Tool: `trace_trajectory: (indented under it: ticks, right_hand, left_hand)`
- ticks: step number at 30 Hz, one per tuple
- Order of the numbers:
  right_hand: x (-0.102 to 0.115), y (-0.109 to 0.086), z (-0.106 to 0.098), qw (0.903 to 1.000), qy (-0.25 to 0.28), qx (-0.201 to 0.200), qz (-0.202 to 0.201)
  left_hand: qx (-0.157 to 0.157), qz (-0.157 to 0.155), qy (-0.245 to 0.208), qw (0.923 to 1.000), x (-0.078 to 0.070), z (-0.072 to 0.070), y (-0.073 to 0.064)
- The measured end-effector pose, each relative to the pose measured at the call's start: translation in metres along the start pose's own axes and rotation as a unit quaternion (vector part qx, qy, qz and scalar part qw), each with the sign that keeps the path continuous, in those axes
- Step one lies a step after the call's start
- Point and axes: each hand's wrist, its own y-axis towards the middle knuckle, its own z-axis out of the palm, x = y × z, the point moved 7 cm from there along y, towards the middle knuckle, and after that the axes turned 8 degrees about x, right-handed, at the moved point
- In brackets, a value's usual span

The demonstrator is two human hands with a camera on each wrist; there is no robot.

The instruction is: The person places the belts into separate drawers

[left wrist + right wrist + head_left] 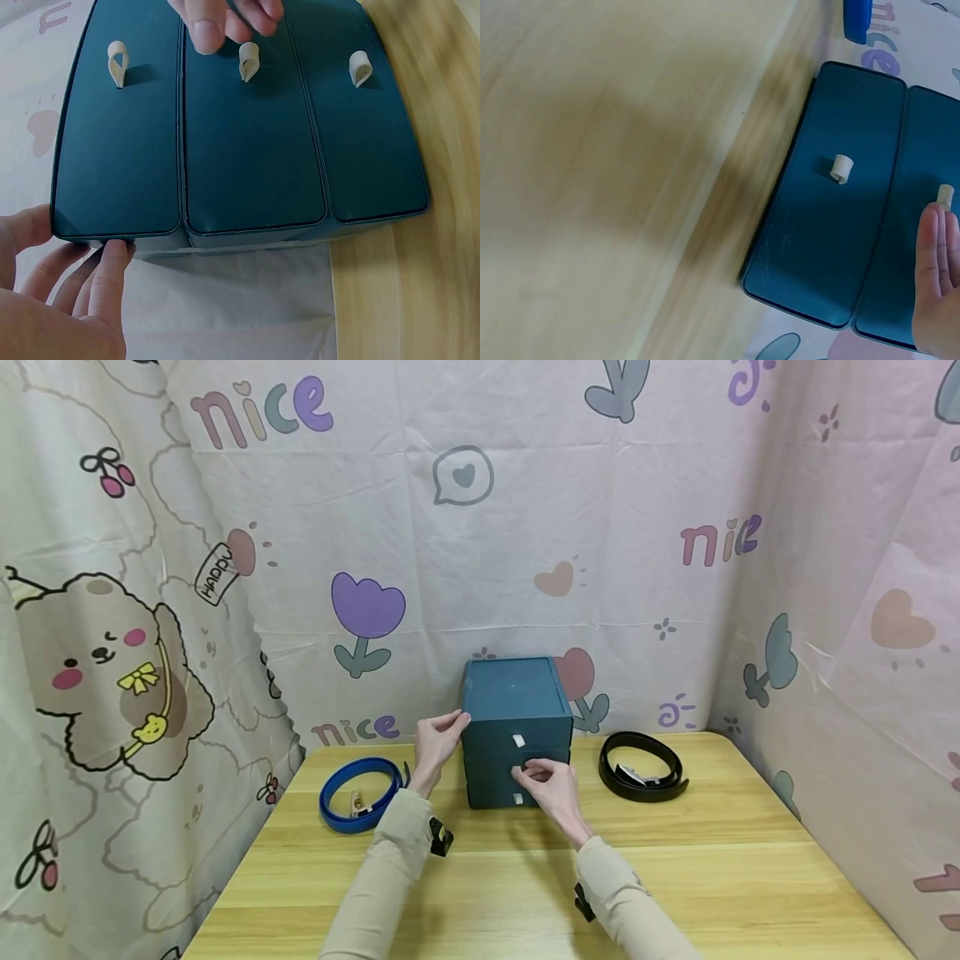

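Note:
A dark teal drawer box with three stacked drawers stands at the table's back, its drawers closed. Each drawer front carries a small pale loop tab. My left hand rests its fingertips on the box's upper left front corner, fingers on the top and side faces in the left wrist view. In front of the middle drawer is my right hand, thumb and fingertips parted right by the middle tab. The right wrist view shows its fingers extended just below that tab.
A coiled blue belt with a gold-coloured buckle lies left of the box. To the right lies a coiled black belt with a silver buckle. A patterned curtain hangs close behind the wooden table and along both sides.

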Motion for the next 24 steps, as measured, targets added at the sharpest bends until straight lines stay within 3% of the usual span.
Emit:
trace_trajectory:
  ticks: [24]
  right_hand:
    - [-0.01, 0.005, 0.011, 0.9998, -0.017, -0.007, 0.011]
  left_hand:
    - [-0.003, -0.002, -0.005, 1.0, 0.0, 0.0, 0.0]
